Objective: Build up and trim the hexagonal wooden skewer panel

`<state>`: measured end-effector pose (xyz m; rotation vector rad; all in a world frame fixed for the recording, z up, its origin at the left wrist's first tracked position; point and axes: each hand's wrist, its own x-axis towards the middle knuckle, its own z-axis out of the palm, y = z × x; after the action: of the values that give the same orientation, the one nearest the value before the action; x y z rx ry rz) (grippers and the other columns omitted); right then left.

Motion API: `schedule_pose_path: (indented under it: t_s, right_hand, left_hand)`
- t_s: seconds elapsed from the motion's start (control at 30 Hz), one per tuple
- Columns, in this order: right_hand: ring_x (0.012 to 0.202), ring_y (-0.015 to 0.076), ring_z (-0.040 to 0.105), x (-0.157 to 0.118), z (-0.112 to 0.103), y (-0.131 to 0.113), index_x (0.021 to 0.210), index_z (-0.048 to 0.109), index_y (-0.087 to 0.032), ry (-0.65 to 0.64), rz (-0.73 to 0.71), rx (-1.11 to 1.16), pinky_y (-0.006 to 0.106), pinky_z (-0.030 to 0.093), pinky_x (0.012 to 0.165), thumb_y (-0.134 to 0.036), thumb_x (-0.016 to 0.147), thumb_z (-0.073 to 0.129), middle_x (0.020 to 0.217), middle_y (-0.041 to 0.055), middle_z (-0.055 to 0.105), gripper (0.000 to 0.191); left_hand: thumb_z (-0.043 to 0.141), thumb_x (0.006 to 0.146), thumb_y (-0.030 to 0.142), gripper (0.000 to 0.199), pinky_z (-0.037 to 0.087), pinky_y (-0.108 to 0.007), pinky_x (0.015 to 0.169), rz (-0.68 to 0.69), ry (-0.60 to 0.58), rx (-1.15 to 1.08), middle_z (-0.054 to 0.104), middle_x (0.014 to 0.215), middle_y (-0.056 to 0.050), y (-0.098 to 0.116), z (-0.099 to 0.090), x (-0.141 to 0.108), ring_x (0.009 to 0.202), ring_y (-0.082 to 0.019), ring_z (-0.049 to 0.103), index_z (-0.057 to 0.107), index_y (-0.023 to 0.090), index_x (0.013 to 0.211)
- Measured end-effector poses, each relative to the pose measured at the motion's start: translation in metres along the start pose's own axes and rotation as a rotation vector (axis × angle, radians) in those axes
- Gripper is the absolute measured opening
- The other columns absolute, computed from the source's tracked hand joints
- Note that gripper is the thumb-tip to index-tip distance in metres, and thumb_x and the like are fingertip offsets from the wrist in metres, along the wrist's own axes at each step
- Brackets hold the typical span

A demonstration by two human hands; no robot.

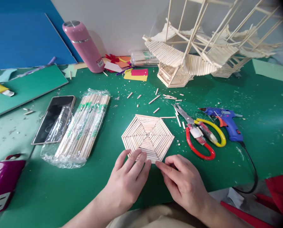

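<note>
A flat hexagonal panel of thin wooden sticks (pixel 153 131) lies on the green table, its sticks set in concentric rows around a small centre hole. My left hand (pixel 129 177) rests at its near edge, fingers stretched out and slightly spread, their tips on the sticks. At the near right corner is my right hand (pixel 183 180), its index fingertip touching the edge and the other fingers curled in. Whatever the right fingers may pinch is too small or hidden to see. Scissors (pixel 198 129) with one red and one yellow handle lie just right of the panel.
A blue glue gun (pixel 227 122) lies at right, its cord running off the edge. Bagged sticks (pixel 84 126) and a phone (pixel 52 118) lie left. Behind stand a pink bottle (pixel 84 47) and a stick-built model (pixel 198 53). A purple power strip (pixel 4 186) sits near left.
</note>
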<state>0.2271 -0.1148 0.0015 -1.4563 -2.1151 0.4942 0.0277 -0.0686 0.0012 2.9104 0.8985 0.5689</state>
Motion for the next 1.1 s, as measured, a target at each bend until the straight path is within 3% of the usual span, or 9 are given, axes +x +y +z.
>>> schedule_pose_path:
  t_s: [0.2, 0.5, 0.67, 0.87, 0.97, 1.1]
  right_hand:
    - [0.071, 0.0178, 0.05, 0.0, 0.0, 0.0, 0.113, 0.059, -0.019, -0.012, 0.001, 0.002, 0.034, 0.046, 0.062, -0.012, 0.084, 0.047, 0.082, 0.0062, 0.055, 0.032]
    - [0.073, 0.0193, 0.052, -0.001, 0.001, -0.001, 0.112, 0.059, -0.019, -0.024, 0.018, 0.015, 0.036, 0.045, 0.064, -0.011, 0.083, 0.049, 0.084, 0.0069, 0.056, 0.032]
    - [0.076, 0.0189, 0.053, -0.001, -0.002, 0.0, 0.112, 0.058, -0.017, 0.016, 0.007, 0.07, 0.036, 0.047, 0.067, -0.007, 0.083, 0.048, 0.089, 0.0084, 0.059, 0.032]
    - [0.081, 0.0179, 0.055, 0.002, -0.012, 0.006, 0.114, 0.053, -0.015, 0.194, 0.112, 0.063, 0.033, 0.048, 0.07, -0.007, 0.083, 0.05, 0.09, 0.0086, 0.059, 0.032]
    - [0.076, 0.0196, 0.055, 0.005, -0.011, 0.008, 0.122, 0.045, -0.014, 0.179, 0.203, -0.025, 0.037, 0.048, 0.066, -0.014, 0.085, 0.05, 0.087, 0.0084, 0.061, 0.037]
    - [0.083, 0.0213, 0.057, 0.005, -0.008, 0.004, 0.131, 0.037, -0.017, 0.15, 0.27, 0.016, 0.04, 0.048, 0.072, -0.018, 0.087, 0.046, 0.097, 0.0095, 0.062, 0.045]
  left_hand:
    - [0.033, 0.086, 0.01, 0.034, 0.035, -0.05, 0.09, 0.124, 0.003, 0.057, 0.064, 0.103, -0.015, -0.005, -0.003, 0.005, 0.102, -0.031, 0.054, 0.063, 0.009, 0.101]
    - [0.036, 0.087, 0.011, 0.03, 0.034, -0.05, 0.091, 0.116, 0.003, 0.032, 0.064, 0.103, -0.016, -0.005, 0.0, 0.003, 0.104, -0.032, 0.054, 0.061, 0.007, 0.102]
    - [0.049, 0.083, 0.007, 0.026, 0.036, -0.045, 0.096, 0.038, 0.018, -0.122, 0.064, 0.108, -0.014, -0.01, -0.003, 0.0, 0.11, -0.027, 0.053, 0.056, 0.007, 0.108]
    - [0.052, 0.082, 0.008, 0.019, 0.04, -0.045, 0.088, -0.126, 0.084, -0.137, 0.064, 0.101, -0.011, -0.013, -0.01, 0.006, 0.101, -0.026, 0.055, 0.057, 0.014, 0.099]
    - [0.057, 0.081, 0.019, 0.024, 0.041, -0.047, 0.084, -0.25, 0.035, -0.099, 0.06, 0.103, -0.014, -0.015, -0.011, 0.01, 0.1, -0.029, 0.053, 0.054, 0.013, 0.104]
    - [0.057, 0.081, 0.023, 0.035, 0.039, -0.05, 0.088, -0.211, -0.042, -0.102, 0.054, 0.114, -0.018, -0.018, -0.009, 0.012, 0.111, -0.033, 0.046, 0.049, 0.011, 0.113]
